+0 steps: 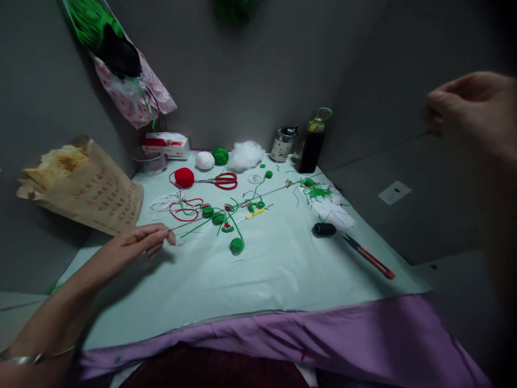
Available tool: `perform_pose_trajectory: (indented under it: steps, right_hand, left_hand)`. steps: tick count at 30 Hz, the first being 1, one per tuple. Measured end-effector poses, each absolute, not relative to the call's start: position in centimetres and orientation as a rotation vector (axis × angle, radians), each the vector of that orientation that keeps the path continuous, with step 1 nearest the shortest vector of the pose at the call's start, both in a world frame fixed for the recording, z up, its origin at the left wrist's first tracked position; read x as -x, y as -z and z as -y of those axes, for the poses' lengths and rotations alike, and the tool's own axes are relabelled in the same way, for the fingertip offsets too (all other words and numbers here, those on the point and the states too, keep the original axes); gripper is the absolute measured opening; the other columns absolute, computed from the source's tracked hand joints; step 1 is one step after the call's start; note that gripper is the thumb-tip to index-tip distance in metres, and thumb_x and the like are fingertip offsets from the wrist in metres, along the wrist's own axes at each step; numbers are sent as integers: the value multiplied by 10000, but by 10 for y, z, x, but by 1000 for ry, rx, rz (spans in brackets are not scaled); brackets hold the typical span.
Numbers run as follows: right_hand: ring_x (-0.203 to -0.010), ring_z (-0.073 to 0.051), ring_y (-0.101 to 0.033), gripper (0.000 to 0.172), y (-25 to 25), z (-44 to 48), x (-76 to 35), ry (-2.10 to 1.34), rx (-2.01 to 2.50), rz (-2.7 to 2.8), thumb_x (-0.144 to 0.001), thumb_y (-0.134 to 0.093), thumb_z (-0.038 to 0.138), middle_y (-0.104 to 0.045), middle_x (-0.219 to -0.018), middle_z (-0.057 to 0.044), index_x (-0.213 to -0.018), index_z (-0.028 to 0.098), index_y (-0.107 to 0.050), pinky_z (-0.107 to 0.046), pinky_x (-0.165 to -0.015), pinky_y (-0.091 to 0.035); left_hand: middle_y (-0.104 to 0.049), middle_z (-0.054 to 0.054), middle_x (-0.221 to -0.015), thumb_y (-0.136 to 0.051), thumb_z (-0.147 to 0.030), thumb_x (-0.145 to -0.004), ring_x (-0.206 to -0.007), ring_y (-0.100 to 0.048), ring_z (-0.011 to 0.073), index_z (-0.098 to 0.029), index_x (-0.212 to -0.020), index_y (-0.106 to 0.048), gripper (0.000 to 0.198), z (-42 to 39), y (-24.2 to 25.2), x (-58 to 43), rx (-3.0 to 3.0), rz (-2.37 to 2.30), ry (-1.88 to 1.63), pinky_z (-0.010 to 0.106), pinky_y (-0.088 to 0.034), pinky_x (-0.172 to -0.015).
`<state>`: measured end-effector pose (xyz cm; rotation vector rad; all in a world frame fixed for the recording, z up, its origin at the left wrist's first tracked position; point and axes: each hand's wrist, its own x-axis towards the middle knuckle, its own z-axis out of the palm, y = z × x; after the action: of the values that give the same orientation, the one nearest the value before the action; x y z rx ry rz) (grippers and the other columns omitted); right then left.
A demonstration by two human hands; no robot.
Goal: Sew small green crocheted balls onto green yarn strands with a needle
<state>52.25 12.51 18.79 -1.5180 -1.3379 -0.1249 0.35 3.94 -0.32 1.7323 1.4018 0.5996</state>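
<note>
A thin dark thread (283,189) runs taut across the table between my two hands. My left hand (139,242) rests low at the table's left, fingers pinched on one end. My right hand (474,110) is raised high at the right, fingers closed on the other end. Several small green crocheted pieces (218,217) with red details lie under the thread, and a green ball (236,246) sits nearest me. A yellow-handled crochet hook (255,214) lies among them.
Red yarn ball (184,177), red scissors (224,180), white ball (204,160), green yarn ball (220,156) and stuffing (245,155) sit at the back. Dark spool (324,229) and snips (369,256) lie right. A bottle (312,146), jar (282,144) and paper bag (83,188) stand around.
</note>
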Motion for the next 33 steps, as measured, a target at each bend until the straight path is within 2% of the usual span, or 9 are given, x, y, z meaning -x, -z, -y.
perform_pose_trajectory:
  steps: [2,4,6,11,17,23,26,29,33]
  right_hand:
    - [-501,-51,-417,86,-182,-130,-533,231,1696,1323,-867,-587,99,-649,-757,-86,-876,97,-672,-252,-527,-333]
    - [-542,-61,-442,205,-177,-136,-541,323,1846,1299,-879,-586,87,-719,-926,-192,-1027,36,-719,-249,-548,-350]
    - [-584,-88,-492,276,-172,-143,-548,384,1967,1268,-879,-589,76,-727,-1016,-236,-1114,23,-724,-255,-566,-366]
    - [-800,-169,-624,276,-154,-159,-570,540,2107,1347,-880,-635,145,-728,-1057,-195,-1133,93,-729,-285,-684,-411]
    - [-732,-174,-553,253,-133,-170,-590,544,2279,1514,-872,-615,188,-728,-1023,-150,-1092,137,-729,-304,-670,-361]
    - [-693,-198,-516,247,-114,-171,-603,486,2268,1553,-851,-568,220,-708,-967,-166,-1026,150,-729,-323,-653,-341]
    - [-721,-203,-525,358,-111,-170,-592,479,2251,1588,-813,-556,164,-705,-936,-141,-1138,173,-706,-316,-656,-338]
    - [-700,-179,-532,471,-110,-163,-557,234,2074,1691,-786,-532,121,-676,-787,-84,-1229,186,-679,-286,-636,-352]
    - [-559,-113,-402,280,-102,-139,-479,-406,1633,1697,-791,-577,198,-611,-703,-36,-1011,154,-744,-254,-520,-281]
  left_hand:
    - [-510,3,-623,-466,-570,-913,-615,-490,175,-231,-899,-736,434,-28,12,16,-1762,-1498,-518,279,-377,-553]
    - [-543,11,-616,-449,-584,-912,-610,-513,182,-237,-881,-750,460,-18,16,27,-1768,-1567,-473,280,-399,-555]
    - [-589,21,-624,-449,-599,-901,-618,-544,192,-246,-851,-762,475,-11,19,32,-1785,-1626,-458,280,-424,-564]
    - [-676,36,-668,-467,-609,-883,-630,-586,207,-265,-870,-789,471,-8,29,40,-1853,-1664,-468,280,-473,-580]
    - [-789,64,-980,-607,-576,-817,-825,-688,254,-310,-932,-820,360,-8,30,40,-1756,-1647,-644,318,-550,-730]
    - [-769,71,-837,-550,-582,-847,-769,-680,263,-297,-930,-817,400,-4,24,41,-1735,-1756,-647,356,-529,-695]
    - [-759,66,-821,-539,-590,-855,-755,-671,255,-292,-930,-808,408,-3,23,36,-1740,-1749,-655,355,-527,-688]
    - [-770,58,-956,-556,-582,-857,-881,-679,269,-297,-911,-801,380,-6,16,21,-1776,-1674,-698,356,-535,-768]
    - [-765,49,-1013,-553,-552,-873,-931,-670,266,-285,-922,-796,364,-12,-2,-10,-1890,-1509,-681,343,-531,-791]
